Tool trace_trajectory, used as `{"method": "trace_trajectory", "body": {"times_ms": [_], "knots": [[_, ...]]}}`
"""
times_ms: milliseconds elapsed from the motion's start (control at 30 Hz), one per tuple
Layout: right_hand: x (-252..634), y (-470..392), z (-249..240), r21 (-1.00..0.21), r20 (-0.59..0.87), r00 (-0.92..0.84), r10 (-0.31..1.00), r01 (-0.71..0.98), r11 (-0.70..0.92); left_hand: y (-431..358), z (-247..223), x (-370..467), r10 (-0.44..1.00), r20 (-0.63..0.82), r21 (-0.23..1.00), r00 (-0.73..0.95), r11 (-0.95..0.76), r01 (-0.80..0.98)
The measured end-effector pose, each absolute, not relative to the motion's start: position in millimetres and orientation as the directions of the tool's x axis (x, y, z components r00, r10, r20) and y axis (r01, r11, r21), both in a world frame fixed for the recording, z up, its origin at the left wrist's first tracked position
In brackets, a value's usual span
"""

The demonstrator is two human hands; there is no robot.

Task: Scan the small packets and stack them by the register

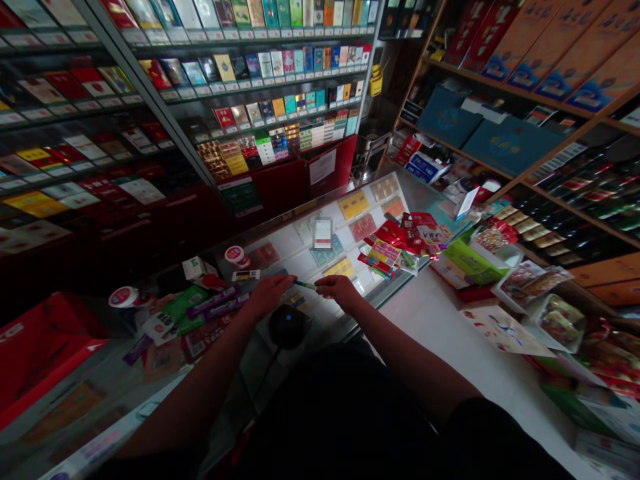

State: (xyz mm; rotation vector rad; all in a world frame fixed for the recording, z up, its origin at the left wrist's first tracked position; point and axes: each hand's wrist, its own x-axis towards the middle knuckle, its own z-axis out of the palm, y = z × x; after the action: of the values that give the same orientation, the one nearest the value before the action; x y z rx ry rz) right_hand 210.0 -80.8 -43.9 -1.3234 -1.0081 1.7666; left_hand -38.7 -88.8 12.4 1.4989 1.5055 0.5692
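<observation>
My left hand (270,294) and my right hand (339,291) pinch opposite ends of a thin, greenish stick-like packet (306,285), stretched level between them above the glass counter (373,288). Its label is too small to read. Just below my left hand is a round black device (289,325). A small dark-and-white packet (246,275) lies left of my left hand, near a red-and-white cup (236,255). To the right of my right hand sits a pile of red and colourful snack packets (393,243).
Purple snack packs (214,302), another cup (125,297) and a red box (55,347) are on the left counter. Shelves of small boxes (275,65) stand behind. On the right are wooden shelves with bottles (565,220) and snack boxes (467,260).
</observation>
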Motion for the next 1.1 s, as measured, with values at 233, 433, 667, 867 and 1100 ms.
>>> {"method": "trace_trajectory", "body": {"times_ms": [233, 433, 667, 867, 1100], "knots": [[206.4, -83.7, -44.0, -0.908, -0.392, -0.196, 0.899, -0.074, -0.412, -86.8, 8.5, -41.2, 0.958, -0.245, 0.838, 0.150, 0.131, 0.530], [200.4, -78.5, -39.4, -0.876, -0.444, -0.209, 0.871, -0.103, -0.471, -88.5, 7.8, -43.8, 0.965, -0.218, 0.832, 0.143, 0.107, 0.545], [192.6, -81.4, -34.0, -0.863, -0.454, -0.239, 0.859, -0.125, -0.490, -90.0, -1.8, -49.9, 0.983, -0.163, 0.811, 0.085, 0.084, 0.579], [184.2, -84.8, -25.3, -0.867, -0.439, -0.288, 0.851, -0.113, -0.486, -93.7, -0.9, -53.1, 0.984, -0.175, 0.818, 0.026, 0.130, 0.560], [168.8, -84.5, -17.1, -0.789, -0.544, -0.296, 0.785, -0.138, -0.599, -105.5, 13.9, -64.0, 0.981, -0.189, 0.822, 0.035, 0.138, 0.553]]}}
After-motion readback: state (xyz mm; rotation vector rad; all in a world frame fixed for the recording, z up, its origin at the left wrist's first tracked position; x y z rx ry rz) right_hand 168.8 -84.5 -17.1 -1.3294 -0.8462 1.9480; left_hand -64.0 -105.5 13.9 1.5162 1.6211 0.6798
